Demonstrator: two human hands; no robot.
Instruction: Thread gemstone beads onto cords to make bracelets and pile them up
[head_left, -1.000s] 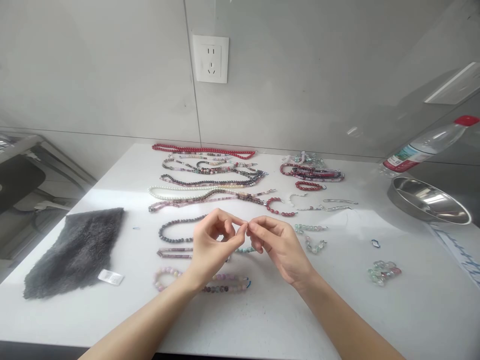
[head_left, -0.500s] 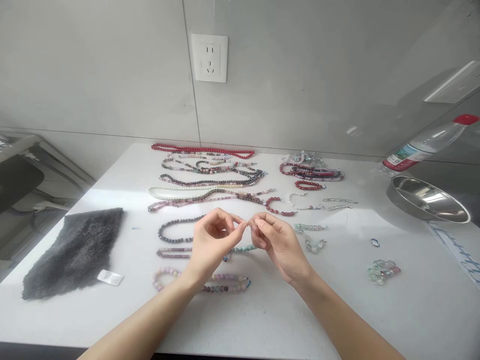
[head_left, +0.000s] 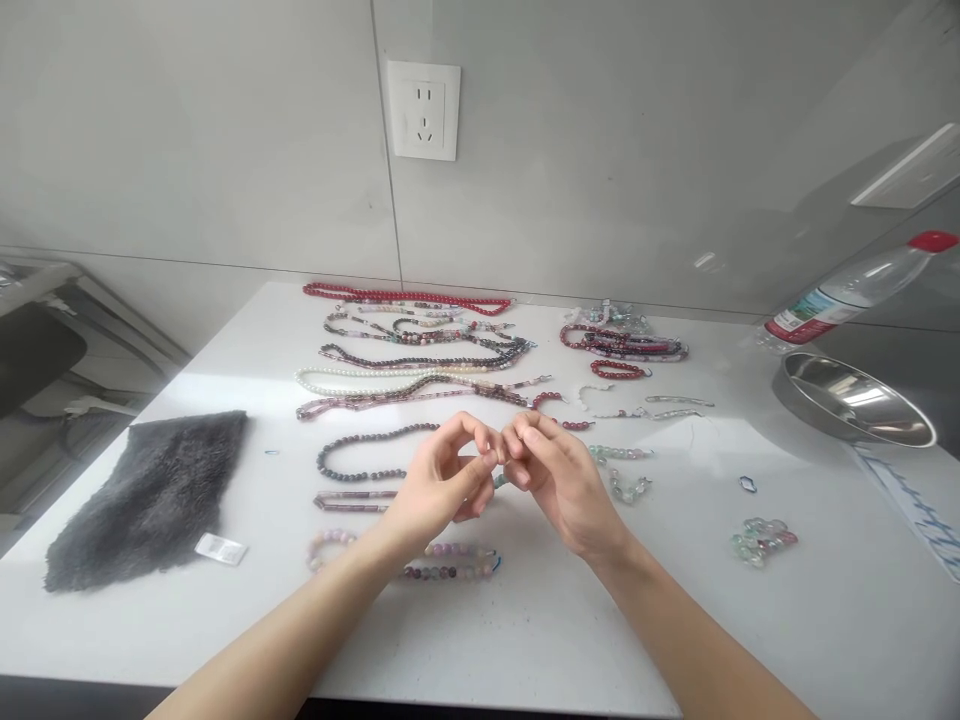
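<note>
My left hand (head_left: 442, 475) and my right hand (head_left: 559, 475) meet above the middle of the white table (head_left: 525, 620), fingertips pinched together around something too small to make out. Just beyond my left hand lies a dark bead strand (head_left: 360, 445), below the hands a pale pink and purple bead strand (head_left: 442, 560). A teal bead strand (head_left: 498, 481) peeks out between my hands. Several long bead strands (head_left: 412, 370) lie in rows farther back, with a red bead strand (head_left: 405, 297) nearest the wall.
A grey fuzzy cloth (head_left: 150, 490) lies at the left with a small white packet (head_left: 220, 548). At the right are a steel bowl (head_left: 855, 397), a plastic bottle (head_left: 847, 290) on its side, a bead cluster (head_left: 761, 538) and a small blue clasp (head_left: 748, 484). A wall socket (head_left: 422, 110) is behind.
Both hands have shifted slightly right and away from me, and their fingertips have closed in tighter against each other. The beads on the table have not moved.
</note>
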